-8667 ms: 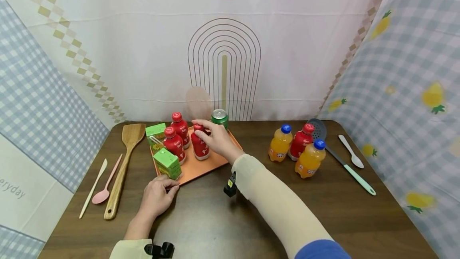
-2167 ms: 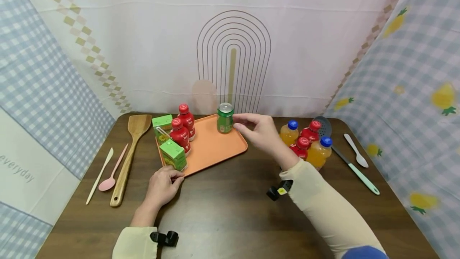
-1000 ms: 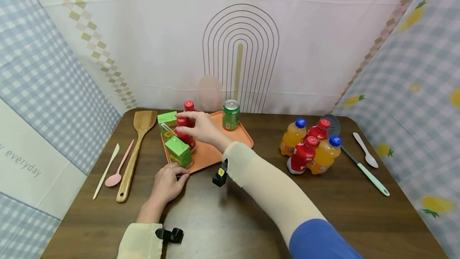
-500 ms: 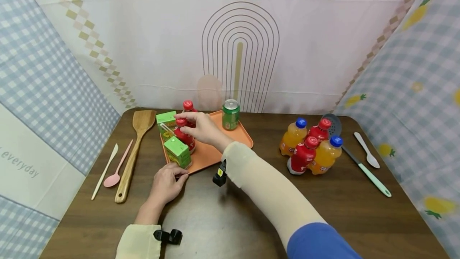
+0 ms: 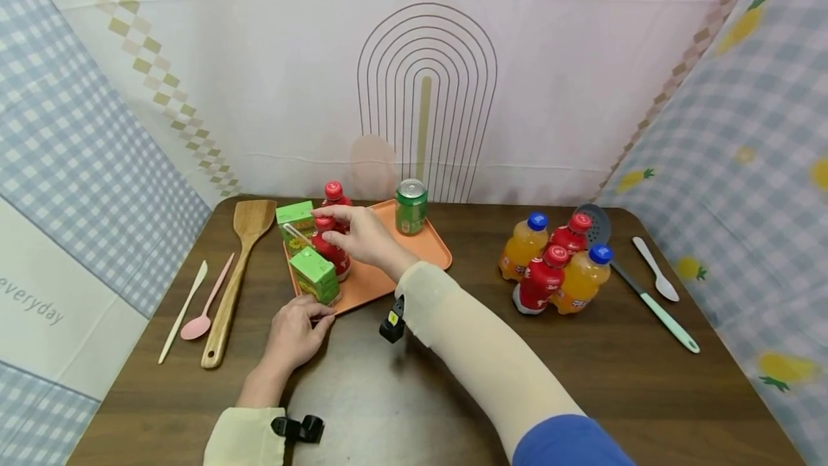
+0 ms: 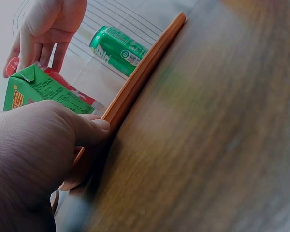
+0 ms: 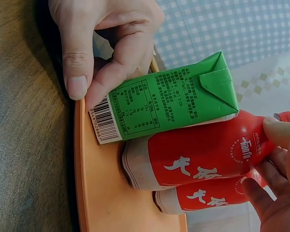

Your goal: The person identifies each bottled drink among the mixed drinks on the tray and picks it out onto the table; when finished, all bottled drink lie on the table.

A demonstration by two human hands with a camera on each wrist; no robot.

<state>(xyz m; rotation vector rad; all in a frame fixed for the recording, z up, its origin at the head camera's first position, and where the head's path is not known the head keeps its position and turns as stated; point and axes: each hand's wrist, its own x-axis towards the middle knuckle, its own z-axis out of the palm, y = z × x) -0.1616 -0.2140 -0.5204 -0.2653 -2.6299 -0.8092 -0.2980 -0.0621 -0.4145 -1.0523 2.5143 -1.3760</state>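
Observation:
My left hand [image 5: 296, 336] pinches the near corner of an orange tray [image 5: 371, 286], thumb on its rim in the left wrist view. My right hand [image 5: 364, 234] grips a red plastic bottle [image 7: 198, 152] round its neck, just below the cap; in the right wrist view the bottle stands on the tray. Behind it is a second red bottle [image 5: 333, 193], partly hidden by the right hand. Beside the gripped bottle stand a green juice box [image 5: 315, 275] in front and another juice box [image 5: 295, 216] behind. A green can [image 5: 411, 207] stands at the tray's far right.
On the right, two orange soda bottles [image 5: 522, 247] cluster with two red bottles [image 5: 540, 280]. Beyond them lie a slotted turner [image 5: 653, 300] and a white spoon [image 5: 656, 272]. A wooden spatula [image 5: 236, 279], pink spoon [image 5: 197, 326] and pale knife [image 5: 184, 311] lie left.
A red bottle first held over the tray now stands in the right-hand group. My right hand has since moved from beside the can to another red bottle. My left hand stays on the tray corner.

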